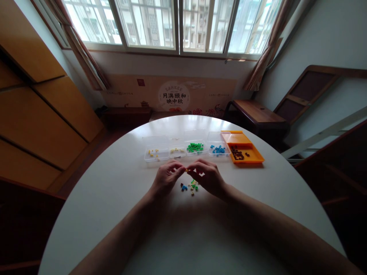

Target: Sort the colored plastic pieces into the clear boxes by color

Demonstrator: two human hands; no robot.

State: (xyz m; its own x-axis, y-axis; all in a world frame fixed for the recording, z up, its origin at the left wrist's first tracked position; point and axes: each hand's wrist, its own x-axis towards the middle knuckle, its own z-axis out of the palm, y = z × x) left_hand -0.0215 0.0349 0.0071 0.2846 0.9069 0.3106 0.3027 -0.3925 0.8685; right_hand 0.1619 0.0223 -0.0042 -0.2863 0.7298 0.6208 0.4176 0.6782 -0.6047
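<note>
Tiny yellow piece (187, 170) is pinched by left hand (168, 176) and right hand (208, 176); mixed pile (192, 188) left loose, other bits (195, 147) boxed toward tabletop's (109, 198) far edge.

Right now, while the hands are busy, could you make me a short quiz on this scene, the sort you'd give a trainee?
1. What colour are most of the pieces in the orange box?
A) green
B) dark brown
C) white

2. True or false: the boxed blue pieces lie between the boxed green pieces and the orange box.

3. What is at the meeting fingertips of the left hand and the right hand?

Key:
1. B.
2. True.
3. A small yellow piece; its exact shape is too small to tell.
</note>
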